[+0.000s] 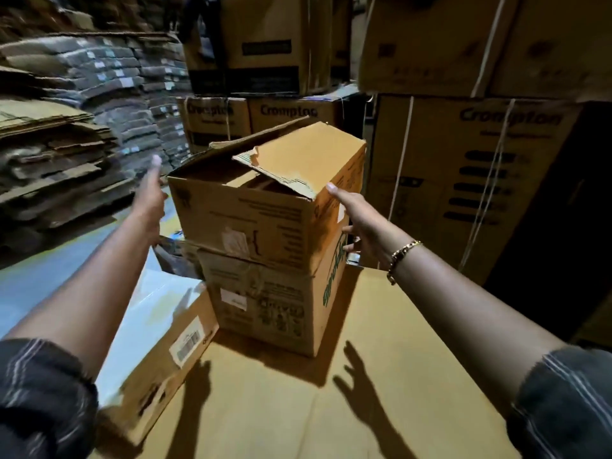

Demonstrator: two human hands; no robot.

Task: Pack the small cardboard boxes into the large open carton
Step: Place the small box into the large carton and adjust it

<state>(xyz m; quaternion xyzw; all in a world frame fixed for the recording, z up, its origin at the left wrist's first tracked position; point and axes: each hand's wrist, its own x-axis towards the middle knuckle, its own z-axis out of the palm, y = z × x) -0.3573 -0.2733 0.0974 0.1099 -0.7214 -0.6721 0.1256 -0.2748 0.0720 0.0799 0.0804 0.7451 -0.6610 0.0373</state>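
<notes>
A brown open carton (241, 220) with loose top flaps sits on top of a second, closed carton (265, 309); both stand on a wide flat cardboard surface (331, 392). Inside the open top I make out dark shapes, too dim to identify. My left hand (150, 197) is spread just beside the upper carton's left side, thumb up, with a small gap to it. My right hand (356, 217) lies against the carton's right side, thumb at the top corner under a raised flap. Neither hand holds anything.
A flat box (159, 342) with a white top and a barcode label lies at the lower left. Tall stacks of flattened cardboard (66, 144) fill the left. Printed cartons tied with string (463, 160) rise at the right and behind (251, 44).
</notes>
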